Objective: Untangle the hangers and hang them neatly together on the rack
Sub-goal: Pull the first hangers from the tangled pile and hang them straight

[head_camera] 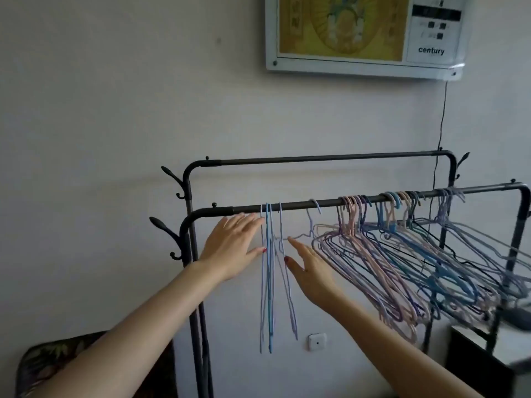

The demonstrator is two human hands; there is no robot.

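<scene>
A black clothes rack has a front rail [327,203] and a higher back rail [316,159]. A few thin blue and lilac hangers [269,282] hang edge-on at the left of the front rail. My left hand [232,245] lies flat against their left side, fingers stretched, holding nothing. My right hand [310,268] is flat on their right side, fingertips near a single lilac hanger [311,225] that hangs askew. Further right, a tangled mass of pink, lilac and blue hangers [408,259] hangs slanted from the rail.
Coat hooks [169,234] stick out from the rack's left posts. A framed wall clock with a picture [365,33] hangs above, its cable [441,124] running down behind the rack. A patterned cushion [57,357] sits bottom left, a dark cabinet [482,360] bottom right.
</scene>
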